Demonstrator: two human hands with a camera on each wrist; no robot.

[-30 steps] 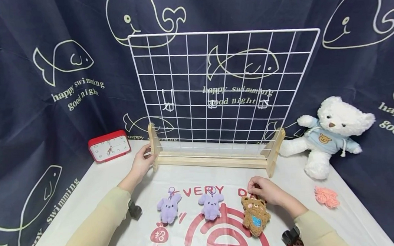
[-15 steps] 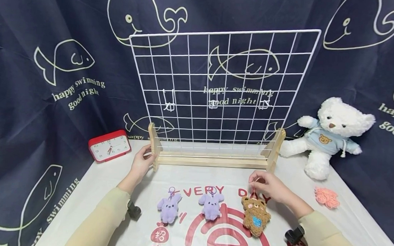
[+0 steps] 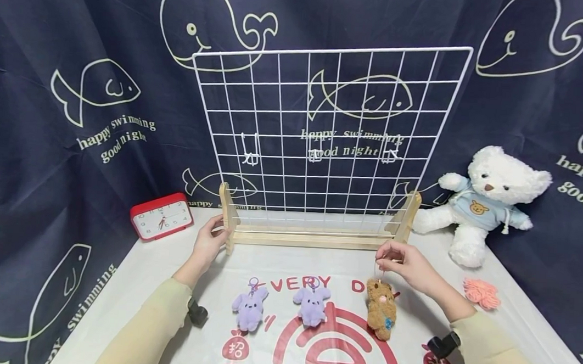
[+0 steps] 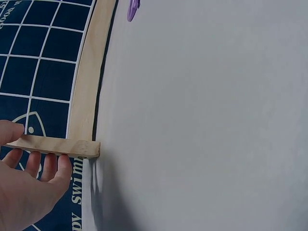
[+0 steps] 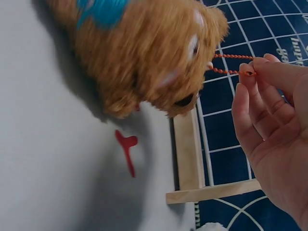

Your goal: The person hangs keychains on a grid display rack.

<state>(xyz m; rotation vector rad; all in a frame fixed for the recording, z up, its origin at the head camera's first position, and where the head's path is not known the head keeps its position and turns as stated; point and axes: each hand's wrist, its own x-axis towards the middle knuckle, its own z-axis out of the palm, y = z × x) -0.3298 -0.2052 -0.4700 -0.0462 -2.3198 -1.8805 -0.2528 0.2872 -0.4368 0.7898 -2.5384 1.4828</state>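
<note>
My right hand (image 3: pixel 406 265) pinches the orange bead chain (image 5: pixel 233 57) of a brown plush bear keychain (image 3: pixel 381 310); the bear hangs from it, turned partly sideways, over the table. In the right wrist view the bear (image 5: pixel 144 53) shows its blue patch. My left hand (image 3: pixel 210 242) holds the left wooden foot (image 4: pixel 57 146) of the white wire grid rack (image 3: pixel 325 112), thumb on one side, fingers on the other. Three white hooks hang on the grid: left (image 3: pixel 250 157), middle (image 3: pixel 315 156) and right (image 3: pixel 389 156). Two purple plush keychains, left (image 3: pixel 250 310) and middle (image 3: pixel 312 305), lie on the table.
A red alarm clock (image 3: pixel 162 217) stands left of the rack. To the right sit a white teddy bear (image 3: pixel 488 200) in a blue top and a pink knitted piece (image 3: pixel 482 293). Behind the rack hangs a dark blue curtain (image 3: pixel 107 24) with fish drawings.
My right hand has moved up and slightly right, drawing the chain taut. The brown bear keychain has risen from lying flat to hanging and has turned. My left hand stays on the rack's foot.
</note>
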